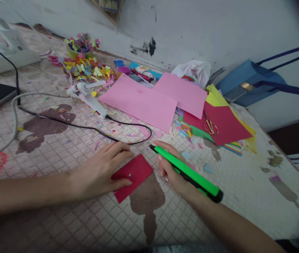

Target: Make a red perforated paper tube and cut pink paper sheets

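Left hand (99, 170), thumb and fingers apart, on red card (142, 170) bearing a speck (129, 175), possibly glue; right hand (172, 178) clamped on green tool (191, 173)

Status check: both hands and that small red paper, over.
Left hand on small red paper, thumb across it. Right hand holding green tool, tip off the paper. Black cable looped just beyond the hands.

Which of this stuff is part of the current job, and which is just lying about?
Looks in use:
- small red card, under the left hand
- green cutter, in the right hand

Apparently just lying about:
- white glue gun
- pink sheets
- gold scissors
- blue bag
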A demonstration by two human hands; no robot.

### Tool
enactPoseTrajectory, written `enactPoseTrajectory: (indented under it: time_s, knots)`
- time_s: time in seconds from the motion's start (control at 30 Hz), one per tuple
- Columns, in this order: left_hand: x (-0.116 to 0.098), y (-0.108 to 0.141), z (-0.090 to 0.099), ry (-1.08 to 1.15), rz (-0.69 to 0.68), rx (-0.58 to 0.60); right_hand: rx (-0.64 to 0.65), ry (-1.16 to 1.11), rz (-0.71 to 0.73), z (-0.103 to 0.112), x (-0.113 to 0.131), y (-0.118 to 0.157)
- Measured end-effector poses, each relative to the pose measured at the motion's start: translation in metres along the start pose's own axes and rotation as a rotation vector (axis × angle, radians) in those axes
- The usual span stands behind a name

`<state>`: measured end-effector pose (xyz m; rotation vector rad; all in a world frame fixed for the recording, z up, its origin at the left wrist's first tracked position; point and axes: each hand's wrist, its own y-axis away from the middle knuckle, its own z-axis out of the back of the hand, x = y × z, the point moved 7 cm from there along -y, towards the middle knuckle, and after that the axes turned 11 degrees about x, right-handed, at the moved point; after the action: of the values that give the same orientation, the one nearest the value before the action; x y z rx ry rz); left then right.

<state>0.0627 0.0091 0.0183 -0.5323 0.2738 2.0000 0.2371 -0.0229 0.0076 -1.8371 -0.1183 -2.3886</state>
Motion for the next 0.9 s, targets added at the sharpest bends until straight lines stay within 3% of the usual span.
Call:
enactPoseTrajectory:
  time_s: [0.13,0.57,0.9]
  knots:
    - [-0.001,0.001,0.0,-0.012,0.011,0.005,0.019,0.015,0.065,-0.002,0.005,0.0]
    - [0.002,0.001,0.0,-0.007,0.027,-0.022,0.024,0.036,-0.003,-0.008,-0.008,-0.003]
    - [0.003,-0.001,0.001,0.037,0.031,-0.008,0.089,-0.147,0.021,-0.012,-0.002,-0.005]
